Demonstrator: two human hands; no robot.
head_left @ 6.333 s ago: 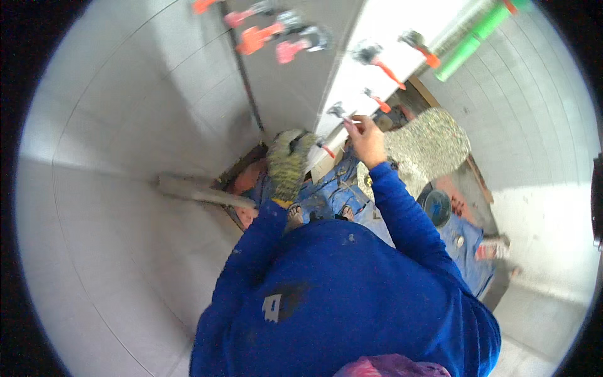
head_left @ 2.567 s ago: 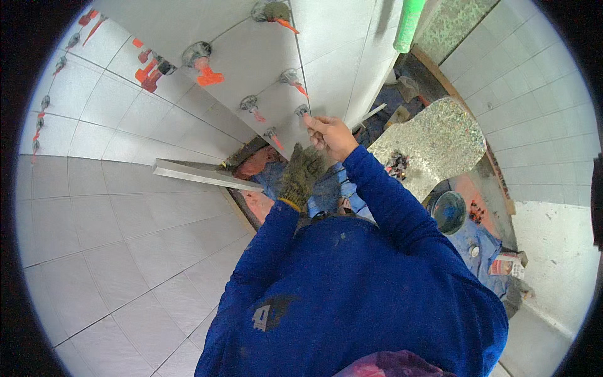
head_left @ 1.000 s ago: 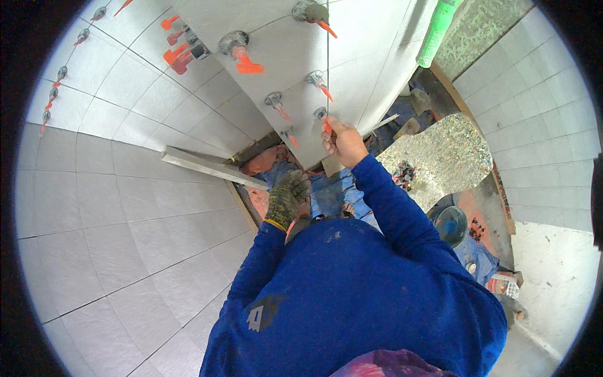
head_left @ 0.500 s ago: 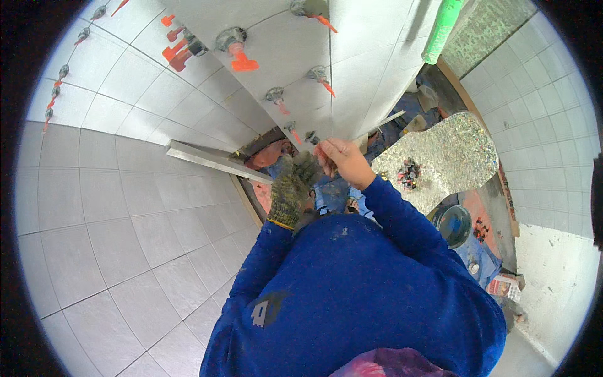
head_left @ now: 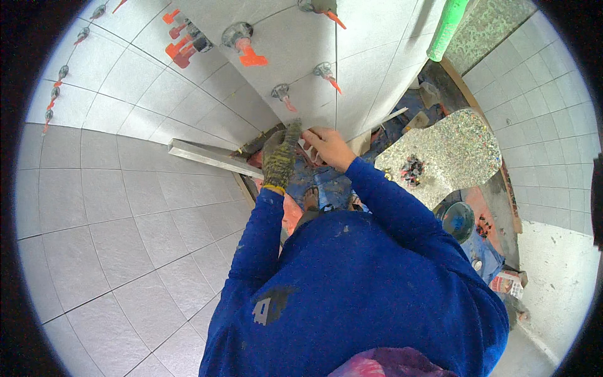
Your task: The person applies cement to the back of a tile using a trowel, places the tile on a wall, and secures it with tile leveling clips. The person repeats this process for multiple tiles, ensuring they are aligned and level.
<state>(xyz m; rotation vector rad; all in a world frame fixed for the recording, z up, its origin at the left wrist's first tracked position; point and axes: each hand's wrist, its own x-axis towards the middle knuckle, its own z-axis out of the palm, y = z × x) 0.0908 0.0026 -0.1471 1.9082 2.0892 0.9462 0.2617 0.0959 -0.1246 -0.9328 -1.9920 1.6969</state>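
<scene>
My left hand (head_left: 281,154), in a grey-and-yellow knit glove, reaches up to the lower end of the tiled column (head_left: 267,72). Its fingers are closed together at the tile face, and whatever they grip is hidden. Close beside it, my bare right hand (head_left: 331,148) has thumb and fingers pinched at the same spot; what is between them is too small to make out. Just above both hands, a tile-levelling clip with a red tail (head_left: 284,97) sticks out of the column. A second clip (head_left: 328,76) is higher to the right, and a bigger red-handled one (head_left: 246,44) higher to the left.
A metal bar (head_left: 213,158) juts from the left toward my hands. On the right lies a speckled foam board (head_left: 443,154) with a heap of small dark and red pieces (head_left: 412,169). Beside it stands a bucket (head_left: 457,223). A green tube (head_left: 447,30) hangs along the column's right side.
Both hands have moved slightly up, toward the column's face, the left one straightening upward. They now cover the two lowest clips. The view has shifted a little.
</scene>
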